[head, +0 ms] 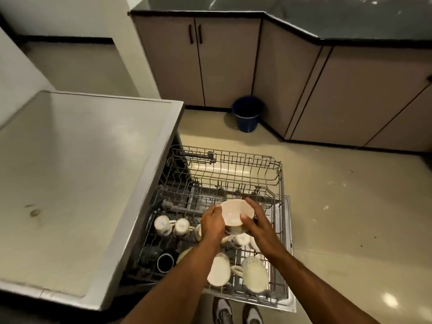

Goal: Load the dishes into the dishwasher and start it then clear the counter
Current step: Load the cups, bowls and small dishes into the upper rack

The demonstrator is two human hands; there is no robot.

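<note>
White bowl point(236, 212): gripped in my left hand point(211, 224) and right hand point(257, 224), over pulled-out dishwasher rack point(279, 230). Cups point(171, 225) at rack left. Blue bucket point(247, 114) on far floor.

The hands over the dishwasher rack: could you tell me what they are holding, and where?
A white bowl, gripped at its rim by the left hand and the right hand on opposite sides.

Lower rack point(278, 230) pulled out, loaded: upturned cups point(171, 225), dark mug point(165, 262), pale bowls point(254, 273). Upper rack point(236, 169) bare wire. Blue bucket point(247, 114) on floor point(339, 206) by cabinets.
</note>
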